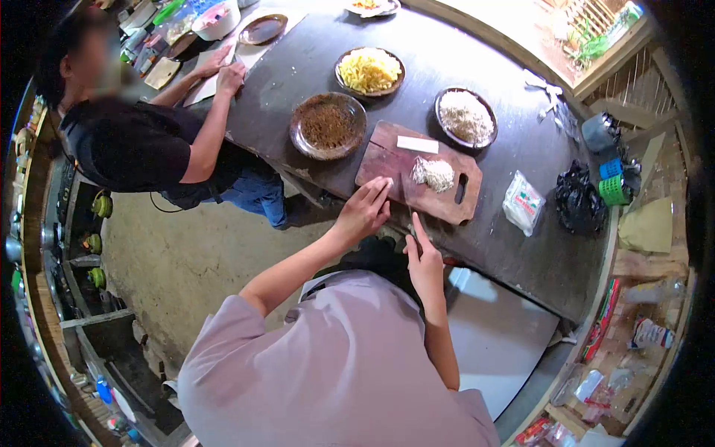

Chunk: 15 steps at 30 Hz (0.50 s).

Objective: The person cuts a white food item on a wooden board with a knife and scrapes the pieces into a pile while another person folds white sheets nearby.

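Note:
On the table lies a wooden cutting board (pixel 377 153) with a handle slot at its right end. My right hand (pixel 424 261) grips a knife (pixel 409 195), index finger stretched along it, the blade pointing away over the board. My left hand (pixel 363 211) is at the board's near left edge, fingers pinched together around a small whitish bit at the fingertips, too small to name. Right of the blade sits a mound of pale chopped pieces (pixel 433 173). A flat white rectangular piece (pixel 418 144) rests behind it.
Beyond the board stand a plate of brown crumbs (pixel 328 125), a plate of yellow strips (pixel 369 71) and a bowl of pale shreds (pixel 467 117). A white packet (pixel 523 203) and black plastic bag (pixel 581 197) lie right. Another person (pixel 141 141) works at the left.

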### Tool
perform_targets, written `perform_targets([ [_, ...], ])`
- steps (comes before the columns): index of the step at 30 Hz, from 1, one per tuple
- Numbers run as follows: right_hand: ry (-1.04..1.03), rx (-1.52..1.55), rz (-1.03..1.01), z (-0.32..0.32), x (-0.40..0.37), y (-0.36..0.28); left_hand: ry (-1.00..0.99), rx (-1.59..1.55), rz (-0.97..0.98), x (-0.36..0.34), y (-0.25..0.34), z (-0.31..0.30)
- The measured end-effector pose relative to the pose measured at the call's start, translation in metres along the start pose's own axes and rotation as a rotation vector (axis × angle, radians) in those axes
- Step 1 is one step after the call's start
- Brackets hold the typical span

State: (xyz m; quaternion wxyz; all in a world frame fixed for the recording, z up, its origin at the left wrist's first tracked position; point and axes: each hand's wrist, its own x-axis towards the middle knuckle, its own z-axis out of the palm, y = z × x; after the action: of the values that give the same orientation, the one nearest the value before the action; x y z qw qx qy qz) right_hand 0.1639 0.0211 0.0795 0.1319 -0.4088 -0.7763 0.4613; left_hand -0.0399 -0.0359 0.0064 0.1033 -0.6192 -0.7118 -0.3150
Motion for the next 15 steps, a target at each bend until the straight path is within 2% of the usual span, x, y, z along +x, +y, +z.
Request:
perform_targets([
  [2, 0.013, -0.056, -0.035, 0.010, 0.000, 0.005, 0.001, 0.006, 0.009, 0.005, -0.001, 0.003],
  [4, 0.107, -0.259, -0.141, 0.012, 0.001, -0.001, -0.027, 0.025, 0.028, 0.007, -0.001, 0.006],
  [9, 0.019, -0.359, -0.031, 0.014, 0.002, -0.009, -0.048, 0.026, 0.019, 0.008, -0.003, 0.004],
  [11, 0.084, -0.369, -0.164, 0.023, 0.004, 0.003, -0.086, 0.055, 0.068, 0.007, -0.007, 0.003],
  [15, 0.083, -0.459, -0.144, 0.019, 0.001, -0.006, -0.092, 0.097, 0.120, 0.005, -0.013, 0.002],
])
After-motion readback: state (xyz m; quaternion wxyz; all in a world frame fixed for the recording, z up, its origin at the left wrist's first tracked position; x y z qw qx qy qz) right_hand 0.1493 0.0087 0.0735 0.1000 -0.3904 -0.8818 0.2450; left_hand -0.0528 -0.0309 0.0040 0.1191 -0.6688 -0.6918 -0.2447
